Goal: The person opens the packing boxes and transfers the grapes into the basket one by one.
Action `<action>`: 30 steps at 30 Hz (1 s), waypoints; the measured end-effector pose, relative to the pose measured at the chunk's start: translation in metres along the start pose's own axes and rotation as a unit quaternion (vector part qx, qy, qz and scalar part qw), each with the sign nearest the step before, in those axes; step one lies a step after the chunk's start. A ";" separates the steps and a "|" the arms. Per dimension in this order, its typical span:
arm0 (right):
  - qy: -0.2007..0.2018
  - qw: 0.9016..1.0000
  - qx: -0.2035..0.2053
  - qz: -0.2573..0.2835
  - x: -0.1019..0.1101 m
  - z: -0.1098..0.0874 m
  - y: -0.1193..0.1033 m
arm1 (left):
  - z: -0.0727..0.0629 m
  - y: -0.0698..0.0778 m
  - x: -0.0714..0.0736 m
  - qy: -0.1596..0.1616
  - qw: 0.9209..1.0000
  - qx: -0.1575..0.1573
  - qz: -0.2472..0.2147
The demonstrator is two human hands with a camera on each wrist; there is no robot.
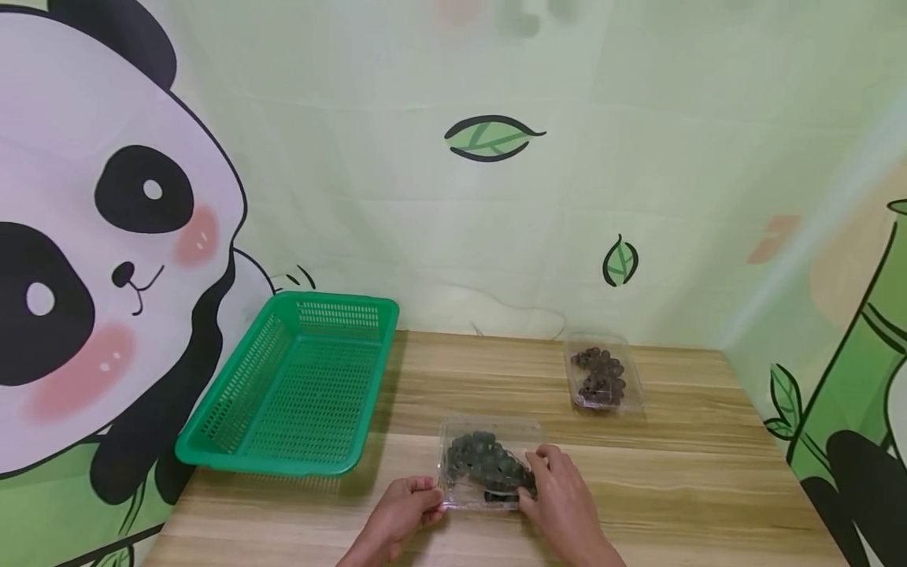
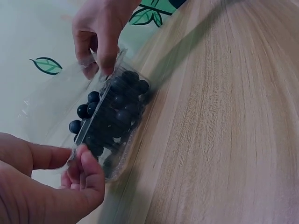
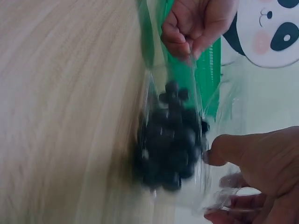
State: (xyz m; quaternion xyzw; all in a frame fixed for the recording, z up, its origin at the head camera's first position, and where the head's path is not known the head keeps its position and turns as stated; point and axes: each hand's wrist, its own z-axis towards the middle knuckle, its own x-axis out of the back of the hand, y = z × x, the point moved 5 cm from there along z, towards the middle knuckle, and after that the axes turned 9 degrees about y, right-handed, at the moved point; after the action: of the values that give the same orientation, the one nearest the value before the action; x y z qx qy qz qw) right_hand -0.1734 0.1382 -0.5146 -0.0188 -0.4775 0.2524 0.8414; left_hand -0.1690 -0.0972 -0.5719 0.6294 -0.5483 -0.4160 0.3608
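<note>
A clear plastic box (image 1: 464,496) holding a bunch of dark grapes (image 1: 482,457) is at the table's near side. My left hand (image 1: 404,508) pinches its near left corner between thumb and fingers. At the right end, my right hand (image 1: 563,496) grips the box's clear lid edge, thumb near the rim. The left wrist view shows the lid (image 2: 51,107) standing partly away from the box, with grapes (image 2: 119,107) bulging at the opening. In the right wrist view the grapes (image 3: 170,144) are blurred and the right fingers (image 3: 247,203) lie behind clear plastic.
A green plastic basket (image 1: 375,394) with perforated sides stands at the left of the wooden table (image 1: 694,472). Another clear box (image 1: 634,398) with dark reddish grapes (image 1: 602,374) sits at the back right. Behind the table hangs a panda-printed cloth (image 1: 397,197).
</note>
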 end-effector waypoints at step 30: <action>0.045 0.997 -0.010 0.062 0.007 0.008 0.014 | -0.001 0.002 0.003 0.004 1.000 0.010 0.000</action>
State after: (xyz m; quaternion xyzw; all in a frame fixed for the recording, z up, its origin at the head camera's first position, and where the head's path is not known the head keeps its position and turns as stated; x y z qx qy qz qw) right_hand -0.1826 0.1523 -0.5088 -0.0684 -0.4401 0.2981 0.8443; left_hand -0.1682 -0.0999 -0.5700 0.6345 -0.5509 -0.4085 0.3565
